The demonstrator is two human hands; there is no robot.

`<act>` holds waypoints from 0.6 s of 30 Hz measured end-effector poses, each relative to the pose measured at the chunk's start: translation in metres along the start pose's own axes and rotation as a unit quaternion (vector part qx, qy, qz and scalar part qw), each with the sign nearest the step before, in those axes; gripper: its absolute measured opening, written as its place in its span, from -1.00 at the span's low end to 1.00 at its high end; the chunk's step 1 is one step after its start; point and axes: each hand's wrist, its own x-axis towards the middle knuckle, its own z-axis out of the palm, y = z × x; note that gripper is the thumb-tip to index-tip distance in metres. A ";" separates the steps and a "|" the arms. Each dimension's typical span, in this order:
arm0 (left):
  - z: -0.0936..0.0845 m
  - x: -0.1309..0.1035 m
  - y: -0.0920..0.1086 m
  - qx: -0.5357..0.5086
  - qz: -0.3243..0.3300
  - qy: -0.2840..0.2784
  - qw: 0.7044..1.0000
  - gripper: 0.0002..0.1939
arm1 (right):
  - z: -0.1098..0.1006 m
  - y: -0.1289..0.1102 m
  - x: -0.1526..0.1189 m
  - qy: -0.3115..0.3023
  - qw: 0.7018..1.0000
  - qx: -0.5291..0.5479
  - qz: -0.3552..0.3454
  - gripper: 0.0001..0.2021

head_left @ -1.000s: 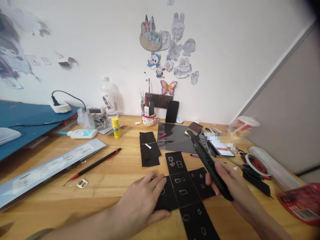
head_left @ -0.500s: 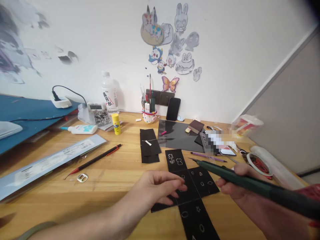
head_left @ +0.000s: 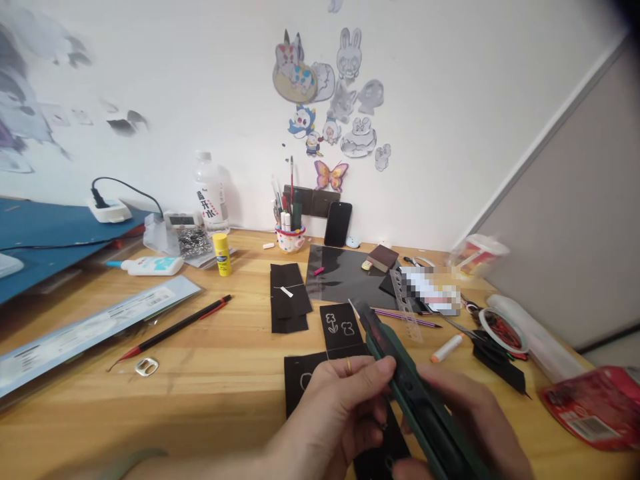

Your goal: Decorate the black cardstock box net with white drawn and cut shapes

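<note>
A dark green utility knife (head_left: pixel 407 383) points up and away over the table, its blade end near the black paper. My right hand (head_left: pixel 467 417) is wrapped round its body from the right. From the left, my left hand (head_left: pixel 345 400) pinches the knife's side with thumb and fingers. Beneath both hands lies a cross-shaped black paper (head_left: pixel 343 328) with white outline drawings; much of it is hidden. Behind it sit stacked black strips (head_left: pixel 289 303) with a small white piece on top.
A red-tipped black tool (head_left: pixel 175 327) and a metal pull tab (head_left: pixel 147 367) lie left. Glue stick (head_left: pixel 223 257), pen cup (head_left: pixel 290 239) and phone (head_left: pixel 338 224) stand behind. Scissors (head_left: pixel 493 347), an orange-tipped marker (head_left: pixel 447 349) and a red pouch (head_left: pixel 595 407) are right.
My right hand has brought the knife left and turned it more upright. My left hand has taken hold of its side. The view has shifted slightly, showing the scissors and marker.
</note>
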 end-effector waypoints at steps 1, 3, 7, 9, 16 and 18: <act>0.001 0.001 -0.002 0.001 0.001 -0.006 1.000 -0.66 | 0.003 0.003 -0.001 0.013 0.999 -0.039 -0.002 -0.34; 0.002 0.004 -0.008 0.015 -0.002 -0.014 1.000 -0.64 | 0.009 0.005 0.000 0.034 0.996 -0.079 -0.007 -0.33; 0.002 0.011 -0.018 0.042 -0.039 -0.031 0.998 -0.60 | 0.017 -0.001 0.007 0.068 0.993 -0.098 0.005 -0.48; 0.002 0.012 -0.020 0.051 -0.052 -0.035 0.997 -0.58 | 0.018 -0.005 0.008 0.068 0.993 -0.093 -0.004 -0.55; -0.007 0.003 -0.008 0.166 -0.067 -0.058 0.982 -0.68 | 0.012 -0.004 0.015 0.118 0.990 -0.024 0.078 -0.75; -0.016 0.002 0.000 0.313 -0.032 -0.055 0.948 -0.78 | 0.012 0.004 0.016 0.092 0.979 0.054 0.171 -0.76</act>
